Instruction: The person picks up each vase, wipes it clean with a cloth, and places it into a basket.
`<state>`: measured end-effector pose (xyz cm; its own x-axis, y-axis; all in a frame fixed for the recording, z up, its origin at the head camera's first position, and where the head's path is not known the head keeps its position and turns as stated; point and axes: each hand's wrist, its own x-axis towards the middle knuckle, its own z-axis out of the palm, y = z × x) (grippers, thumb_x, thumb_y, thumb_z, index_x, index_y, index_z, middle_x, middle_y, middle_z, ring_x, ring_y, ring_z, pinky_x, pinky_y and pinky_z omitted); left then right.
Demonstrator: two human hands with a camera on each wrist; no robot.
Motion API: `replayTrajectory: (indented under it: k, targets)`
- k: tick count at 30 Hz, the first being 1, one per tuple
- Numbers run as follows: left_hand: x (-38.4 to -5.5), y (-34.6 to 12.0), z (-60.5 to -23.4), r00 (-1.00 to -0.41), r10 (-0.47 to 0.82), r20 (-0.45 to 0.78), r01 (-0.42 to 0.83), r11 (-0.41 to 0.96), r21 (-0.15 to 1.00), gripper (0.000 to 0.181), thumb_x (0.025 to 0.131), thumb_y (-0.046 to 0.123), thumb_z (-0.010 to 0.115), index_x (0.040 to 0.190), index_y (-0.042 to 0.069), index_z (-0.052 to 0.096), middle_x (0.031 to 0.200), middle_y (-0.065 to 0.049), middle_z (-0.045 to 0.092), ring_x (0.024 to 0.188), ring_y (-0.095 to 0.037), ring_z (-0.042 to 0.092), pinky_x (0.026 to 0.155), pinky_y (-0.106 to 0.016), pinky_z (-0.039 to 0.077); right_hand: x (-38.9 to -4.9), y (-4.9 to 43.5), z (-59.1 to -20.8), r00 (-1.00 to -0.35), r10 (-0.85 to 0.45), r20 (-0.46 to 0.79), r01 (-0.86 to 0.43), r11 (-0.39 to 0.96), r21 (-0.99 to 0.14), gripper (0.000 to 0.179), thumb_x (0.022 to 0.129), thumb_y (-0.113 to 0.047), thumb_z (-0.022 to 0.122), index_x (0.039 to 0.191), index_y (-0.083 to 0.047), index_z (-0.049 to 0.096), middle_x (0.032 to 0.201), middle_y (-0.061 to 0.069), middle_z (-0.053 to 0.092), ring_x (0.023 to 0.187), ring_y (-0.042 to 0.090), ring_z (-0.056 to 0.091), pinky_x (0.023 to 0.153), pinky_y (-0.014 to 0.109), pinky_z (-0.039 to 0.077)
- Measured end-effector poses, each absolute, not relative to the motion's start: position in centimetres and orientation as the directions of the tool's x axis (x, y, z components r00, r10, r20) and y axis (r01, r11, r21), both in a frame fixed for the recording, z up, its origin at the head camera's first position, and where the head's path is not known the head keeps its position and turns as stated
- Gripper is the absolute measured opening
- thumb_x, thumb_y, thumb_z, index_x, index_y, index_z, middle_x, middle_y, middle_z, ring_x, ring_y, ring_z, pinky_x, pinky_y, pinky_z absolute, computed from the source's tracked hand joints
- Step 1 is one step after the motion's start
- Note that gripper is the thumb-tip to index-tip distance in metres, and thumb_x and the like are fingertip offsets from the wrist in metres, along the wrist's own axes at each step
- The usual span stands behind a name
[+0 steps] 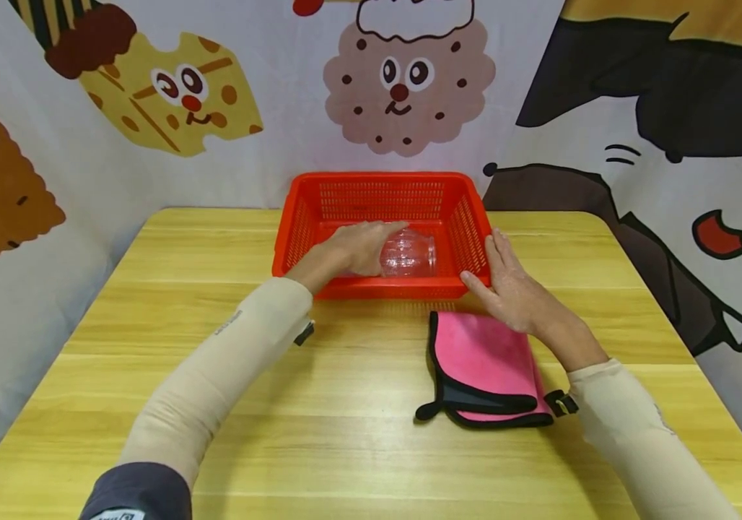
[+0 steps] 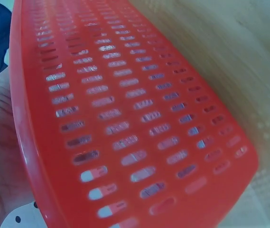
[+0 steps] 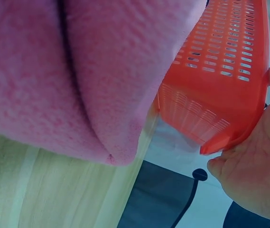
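Note:
A clear glass cup (image 1: 408, 254) lies on its side in a red plastic basket (image 1: 380, 287), its rim to the right. My left hand (image 1: 359, 248) reaches over the basket's front rim and grips the cup's left end; some of its fingers are hidden. In the left wrist view the slotted basket wall (image 2: 139, 114) hides most of the grip. At the basket's front right corner my right hand (image 1: 512, 292) rests with fingers extended along the outer side and the thumb on the front rim. The right wrist view has the palm (image 3: 258, 166) against that corner.
A folded pink cloth (image 1: 484, 354) with black edging lies in front of the basket, below my right hand. The basket stands near the back edge of a wooden table (image 1: 319, 433). Behind it hangs a printed cartoon backdrop (image 1: 286, 87).

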<state>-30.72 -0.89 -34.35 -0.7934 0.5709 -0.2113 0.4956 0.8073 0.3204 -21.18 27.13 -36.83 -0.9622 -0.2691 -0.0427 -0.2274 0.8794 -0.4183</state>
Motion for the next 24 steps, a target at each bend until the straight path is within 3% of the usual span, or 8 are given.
replayTrajectory:
  k: [8, 24]
  targets:
    - [-31.0, -1.3, -34.2, -0.807, 0.530, -0.259, 0.421, 0.825, 0.378, 0.099, 0.084, 0.024, 0.086, 0.162, 0.032, 0.025, 0.154, -0.006, 0.043, 0.122, -0.025, 0.048, 0.103, -0.050, 0.048, -21.2, 27.1, -36.7, -0.962, -0.270, -0.048, -0.227, 0.882, -0.413, 0.095, 0.104, -0.057, 0.043, 0.161, -0.003, -0.010, 0.167, 0.014, -0.016, 0.153, 0.036, -0.007, 0.110, 0.068, 0.029]
    - [-31.9, -2.1, -34.9, -0.819, 0.538, -0.201, 0.443, 0.814, 0.375, 0.105, 0.081, 0.033, 0.088, 0.162, 0.023, 0.022, 0.156, -0.010, 0.038, 0.142, -0.033, 0.036, 0.114, -0.057, 0.034, -21.1, 27.0, -36.7, -0.966, -0.253, -0.058, -0.208, 0.886, -0.414, 0.096, 0.102, -0.062, 0.040, 0.161, -0.005, -0.011, 0.167, 0.012, -0.017, 0.152, 0.040, 0.000, 0.109, 0.069, 0.029]
